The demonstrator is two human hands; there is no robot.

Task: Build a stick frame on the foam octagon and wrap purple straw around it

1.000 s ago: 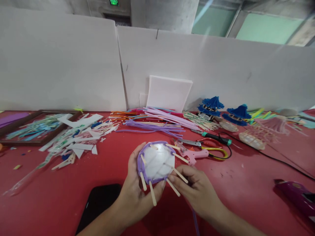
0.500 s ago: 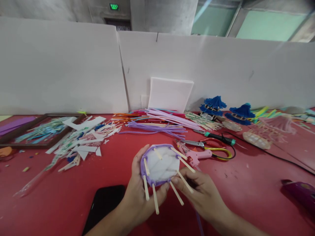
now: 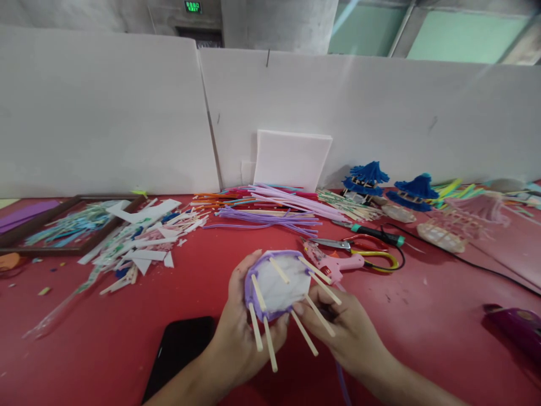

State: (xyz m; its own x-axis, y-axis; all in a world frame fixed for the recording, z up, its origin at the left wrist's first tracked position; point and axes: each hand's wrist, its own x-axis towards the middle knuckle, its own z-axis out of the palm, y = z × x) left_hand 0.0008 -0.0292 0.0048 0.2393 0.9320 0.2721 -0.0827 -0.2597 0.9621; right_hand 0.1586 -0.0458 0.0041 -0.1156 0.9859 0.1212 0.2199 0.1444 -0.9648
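Observation:
Between my hands is a round white disc (image 3: 282, 285) with several pale wooden sticks standing up around its edge. Purple pipe cleaner (image 3: 250, 282) runs along the rim and loops about the stick bases. My left hand (image 3: 240, 316) wraps around the left side and underside of this craft base. At its lower right edge, the fingers of my right hand (image 3: 338, 321) pinch the purple pipe cleaner by the rim. A loose purple length (image 3: 343, 383) hangs below my right hand. The fingertips of my right hand are partly hidden.
Behind my hands lie a pink glue gun (image 3: 338, 264), scissors (image 3: 376, 256) and a black-and-green corded tool (image 3: 376, 234). Pipe cleaners (image 3: 270, 220) are heaped at the back. A black phone (image 3: 180, 349) lies left, below white scraps (image 3: 147, 242) and a brown frame (image 3: 76, 248). Blue-roofed models (image 3: 366, 180) stand right.
The craft base has tilted slightly and shifted a little to the right, its sticks leaning more towards me. Both hands keep their hold.

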